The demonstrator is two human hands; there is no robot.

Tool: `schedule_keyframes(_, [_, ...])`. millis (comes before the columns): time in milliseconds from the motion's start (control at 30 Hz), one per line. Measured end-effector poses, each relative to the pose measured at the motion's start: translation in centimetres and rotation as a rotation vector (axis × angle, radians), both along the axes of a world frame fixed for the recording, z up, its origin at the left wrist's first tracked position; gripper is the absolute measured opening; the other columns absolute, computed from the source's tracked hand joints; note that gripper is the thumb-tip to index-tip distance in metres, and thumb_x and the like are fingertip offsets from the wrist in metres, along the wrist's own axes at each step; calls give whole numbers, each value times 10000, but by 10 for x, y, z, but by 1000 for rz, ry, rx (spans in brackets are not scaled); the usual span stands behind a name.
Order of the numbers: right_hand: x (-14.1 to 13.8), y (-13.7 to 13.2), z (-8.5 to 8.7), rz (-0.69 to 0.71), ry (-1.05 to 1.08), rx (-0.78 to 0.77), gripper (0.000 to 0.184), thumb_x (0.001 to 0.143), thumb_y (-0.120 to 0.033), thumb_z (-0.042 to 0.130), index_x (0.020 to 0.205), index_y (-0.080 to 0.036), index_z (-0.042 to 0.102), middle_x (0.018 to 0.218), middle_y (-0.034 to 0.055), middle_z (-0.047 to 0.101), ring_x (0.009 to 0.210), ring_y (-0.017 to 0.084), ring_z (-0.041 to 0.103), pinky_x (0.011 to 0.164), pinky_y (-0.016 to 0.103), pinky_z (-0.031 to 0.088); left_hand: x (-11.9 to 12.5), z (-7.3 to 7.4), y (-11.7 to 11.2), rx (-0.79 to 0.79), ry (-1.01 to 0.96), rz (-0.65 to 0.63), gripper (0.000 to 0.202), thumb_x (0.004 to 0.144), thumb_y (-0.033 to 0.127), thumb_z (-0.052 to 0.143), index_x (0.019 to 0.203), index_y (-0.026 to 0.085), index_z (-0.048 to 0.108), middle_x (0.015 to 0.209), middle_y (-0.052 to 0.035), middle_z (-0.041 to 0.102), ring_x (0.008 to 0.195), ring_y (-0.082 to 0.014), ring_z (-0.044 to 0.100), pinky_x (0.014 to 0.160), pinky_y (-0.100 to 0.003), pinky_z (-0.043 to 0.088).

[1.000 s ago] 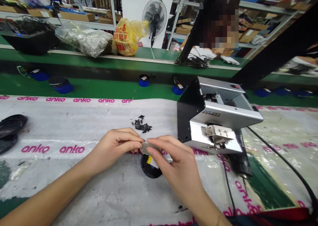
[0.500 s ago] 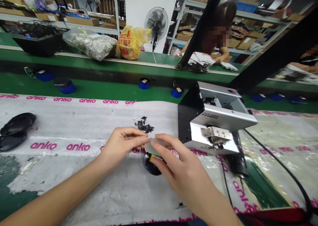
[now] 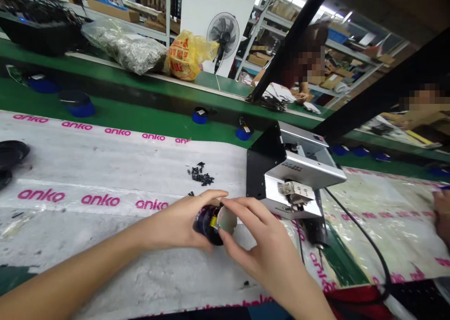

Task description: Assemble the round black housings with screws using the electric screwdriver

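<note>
My left hand (image 3: 186, 221) is closed around the side of a round dark housing (image 3: 207, 226), which has a small yellow part inside. Between the thumb and fingers of my right hand (image 3: 253, 226) is a thin pale disc (image 3: 228, 220), tilted up at the housing's right side. Whether the disc touches the housing I cannot tell. A scattered pile of small black pieces (image 3: 202, 177) lies on the white sheeting just beyond my hands.
A silver and black machine (image 3: 298, 170) stands to the right, with a black electric screwdriver (image 3: 316, 231) and cable beside it. Several blue round units (image 3: 199, 115) line the green bench's back. Another person's hand (image 3: 442, 212) shows at the right edge.
My left hand has left the pale disc and taken hold of the dark housing. The right hand still holds the disc, now turned more upright. The view has shifted slightly.
</note>
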State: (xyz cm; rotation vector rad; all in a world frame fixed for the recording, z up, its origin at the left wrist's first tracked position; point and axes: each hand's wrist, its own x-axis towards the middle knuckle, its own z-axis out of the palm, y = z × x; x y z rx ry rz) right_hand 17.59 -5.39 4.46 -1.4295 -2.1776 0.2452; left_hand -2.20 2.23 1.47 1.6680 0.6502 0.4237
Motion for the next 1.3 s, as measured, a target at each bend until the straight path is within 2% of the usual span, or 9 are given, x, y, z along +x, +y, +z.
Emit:
schedule_keyframes(133, [-10, -16, -10, -96, -42, 158, 347, 854, -173, 604, 1199, -148, 578, 1063, 112, 620, 1001, 242, 616, 822, 376, 573, 7, -4, -5, 162, 26, 44, 581, 708, 222, 793, 1237, 302, 566, 1212, 8, 673, 1087, -246, 629, 938, -360, 469])
schedule_keyframes(333, [-17, -39, -36, -246, 22, 152, 364, 895, -228, 613, 1249, -155, 568, 1105, 125, 573, 995, 228, 617, 800, 332, 568, 3, -9, -2, 290, 16, -20, 429, 765, 198, 773, 1157, 274, 616, 1325, 6, 637, 1205, -213, 594, 1013, -311, 420])
schedule_keyframes(500, [-23, -36, -40, -285, 115, 218, 388, 878, -196, 646, 1256, -166, 565, 1105, 117, 568, 1005, 225, 608, 823, 326, 553, 3, -8, -2, 331, 18, -46, 225, 832, 209, 716, 1041, 245, 639, 1348, -17, 612, 1217, -203, 583, 995, -298, 427])
schedule_keyframes(600, [-21, -28, -39, -296, 204, 148, 326, 887, -208, 633, 1210, -182, 598, 1080, 94, 585, 965, 198, 625, 800, 288, 557, 3, -9, -3, 257, -34, -17, 201, 771, 193, 784, 900, 230, 633, 1312, -1, 627, 1220, -203, 576, 994, -279, 420])
schedule_keyframes(700, [-18, -23, -38, -313, 290, 38, 281, 906, -230, 610, 1185, -203, 619, 1053, 75, 605, 919, 183, 638, 760, 270, 564, 3, -10, -4, 55, -72, 37, 378, 715, 174, 824, 1022, 278, 631, 1300, 22, 622, 1232, -209, 562, 1019, -297, 417])
schedule_keyframes(833, [-19, -23, -39, -332, 354, 27, 297, 909, -246, 613, 1202, -203, 619, 1043, 66, 605, 872, 163, 635, 748, 261, 565, 9, -6, -8, -189, -140, 207, 241, 923, 326, 605, 1162, 299, 588, 1247, 6, 623, 1226, -200, 556, 1019, -338, 437])
schedule_keyframes(1100, [-18, -27, -44, -259, 211, 140, 390, 934, -175, 581, 1323, -165, 555, 1200, 118, 577, 1120, 205, 584, 927, 303, 526, 29, 1, -22, 36, 106, 450, 179, 869, 213, 578, 1027, 243, 655, 1043, -8, 678, 976, -205, 608, 851, -342, 465])
schedule_keyframes(1200, [-13, -23, -43, -119, 182, 157, 393, 928, -113, 582, 1315, -175, 553, 1273, 111, 579, 1190, 205, 555, 1022, 335, 480, 25, -3, -21, -2, 87, 432, 190, 848, 186, 568, 987, 240, 685, 980, -1, 678, 704, -143, 602, 652, -288, 475])
schedule_keyframes(1300, [-6, -17, -40, -42, 184, 142, 308, 915, -107, 616, 1209, -198, 613, 1256, 80, 619, 1173, 194, 575, 1048, 343, 472, 17, -5, -17, -253, -12, 294, 262, 890, 262, 561, 1128, 241, 669, 1073, -33, 688, 526, -89, 608, 526, -253, 490])
